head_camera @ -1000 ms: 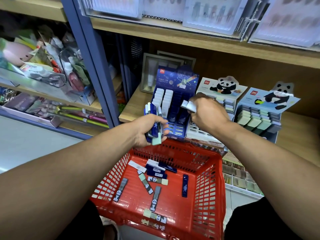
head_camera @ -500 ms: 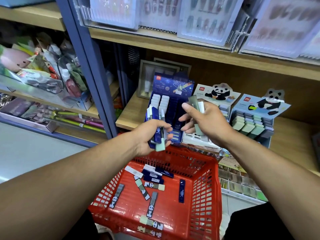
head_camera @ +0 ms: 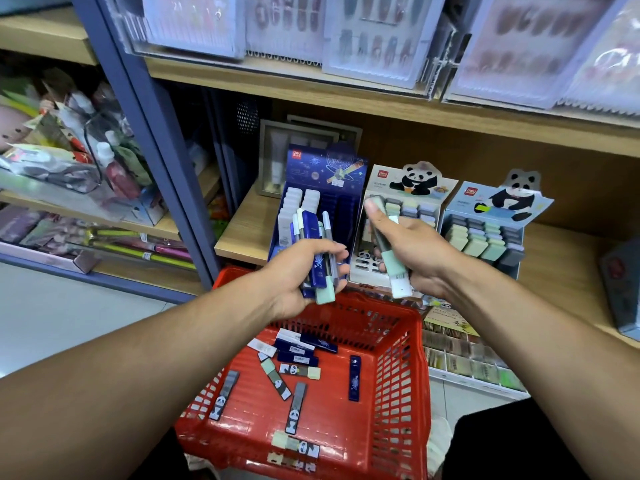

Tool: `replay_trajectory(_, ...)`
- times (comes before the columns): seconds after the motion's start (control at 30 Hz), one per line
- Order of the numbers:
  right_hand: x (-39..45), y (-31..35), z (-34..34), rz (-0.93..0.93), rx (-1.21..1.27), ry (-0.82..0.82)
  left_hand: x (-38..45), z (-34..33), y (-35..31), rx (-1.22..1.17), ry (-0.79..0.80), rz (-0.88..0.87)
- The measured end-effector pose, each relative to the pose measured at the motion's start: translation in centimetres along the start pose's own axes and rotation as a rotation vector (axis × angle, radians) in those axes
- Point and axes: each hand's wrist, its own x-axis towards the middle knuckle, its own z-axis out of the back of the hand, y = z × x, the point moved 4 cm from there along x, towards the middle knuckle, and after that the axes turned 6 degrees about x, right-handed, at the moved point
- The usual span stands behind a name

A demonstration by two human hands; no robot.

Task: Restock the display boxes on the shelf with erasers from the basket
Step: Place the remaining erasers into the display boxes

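My left hand [head_camera: 304,271] grips a bundle of erasers [head_camera: 317,247], blue and mint sleeved, upright above the red basket [head_camera: 398,375]. My right hand [head_camera: 415,254] holds a long grey-and-mint eraser [head_camera: 389,252] in front of the middle panda display box [head_camera: 408,188]. A blue space display box [head_camera: 325,174] stands behind my left hand, with white erasers in its left columns. A second panda display box [head_camera: 495,216] on the right holds rows of pastel erasers. Several loose erasers [head_camera: 294,368] lie on the basket floor.
The boxes stand on a wooden shelf [head_camera: 242,230] beside a blue upright post [head_camera: 156,140]. An upper shelf [head_camera: 381,102] carries clear packs. Left shelves [head_camera: 69,209] hold packaged goods. Below on the right sit trays of small items [head_camera: 464,355]. A grey box [head_camera: 623,289] stands at the far right.
My right hand has drawn back from the panda box and turned palm-up with the long eraser now gripped along it. My left hand has stayed put with its bundle.
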Motion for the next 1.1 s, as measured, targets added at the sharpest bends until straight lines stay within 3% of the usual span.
replay_trajectory(0.13, -0.4, -0.9, -0.5, -0.064, -0.179, 0.113, 0.1, -0.2, -0.7, -0.019, -0.003, -0.042)
replay_trajectory(0.27, -0.7, -1.6, -0.8, -0.099, -0.201, 0.23, 0.4, 0.1, -0.8, -0.002, -0.004, -0.059)
replay_trajectory(0.43, -0.9, -1.4, -0.8, -0.053, -0.274, 0.208, 0.4, 0.1, -0.2, 0.027, -0.021, -0.064)
replay_trajectory(0.7, -0.9, 0.0, 1.5, -0.181, 0.038, 0.197, 0.6, 0.7, -1.8, -0.089, -0.073, -0.14)
replay_trajectory(0.93, -2.1, 1.4, 2.3, 0.131, -0.195, 0.354, 0.7, 1.4, -1.6, -0.068, -0.101, -0.048)
replay_trajectory(1.1, -2.2, 1.7, 2.0, 0.297, -0.18, 0.173, 0.6, 0.9, -0.5, -0.018, 0.003, 0.099)
